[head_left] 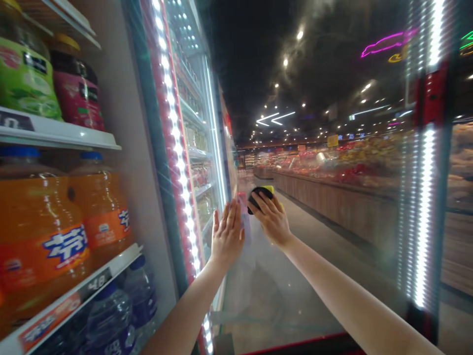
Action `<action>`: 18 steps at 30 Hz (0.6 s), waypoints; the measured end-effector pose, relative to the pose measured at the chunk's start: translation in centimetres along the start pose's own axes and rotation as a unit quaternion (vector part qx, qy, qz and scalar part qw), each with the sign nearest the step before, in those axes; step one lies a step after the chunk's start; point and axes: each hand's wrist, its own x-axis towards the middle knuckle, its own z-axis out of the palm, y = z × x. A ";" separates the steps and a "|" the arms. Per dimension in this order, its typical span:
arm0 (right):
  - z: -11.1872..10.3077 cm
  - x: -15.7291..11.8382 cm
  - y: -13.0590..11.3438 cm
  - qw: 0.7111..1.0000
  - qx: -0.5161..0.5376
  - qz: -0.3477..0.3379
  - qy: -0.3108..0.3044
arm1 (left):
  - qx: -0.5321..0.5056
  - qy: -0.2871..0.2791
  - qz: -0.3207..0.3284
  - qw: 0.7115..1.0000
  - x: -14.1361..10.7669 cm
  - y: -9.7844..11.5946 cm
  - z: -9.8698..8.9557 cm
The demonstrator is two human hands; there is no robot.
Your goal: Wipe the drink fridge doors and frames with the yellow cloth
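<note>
A glass cooler door [325,276] with a red lower edge and a lit strip at its right side stands in front of me. My left hand [228,234] lies with its fingers stretched upward against the glass, holding nothing. Just right of it, my right hand [272,219] presses a black and yellow pad [260,197] to the glass, its fingers bent over the pad. The pad's underside is hidden.
At the left, cooler shelves [74,134] hold large orange soda bottles [37,231], juice bottles above and purple-labelled bottles below. A bright light strip [177,128] runs along the cooler frame. Beyond the glass are an aisle floor and a long wood-panelled produce counter [332,202].
</note>
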 end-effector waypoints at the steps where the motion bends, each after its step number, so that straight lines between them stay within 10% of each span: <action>1: -0.3 1.2 0.8 1.000 0.000 -0.006 -0.003 | -0.001 0.001 0.001 1.000 0.4 0.2 0.1; 8: -1.7 -1.4 3.5 0.984 -0.054 0.163 0.054 | -0.003 -0.001 0.019 1.000 1.6 1.8 0.4; 13: -1.2 -2.0 3.9 0.999 -0.025 0.025 0.017 | -0.007 0.017 0.034 0.999 2.6 2.5 0.7; 18: -2.6 -0.6 8.7 0.979 -0.048 0.179 0.081 | -0.022 0.030 0.042 0.998 3.1 3.7 1.6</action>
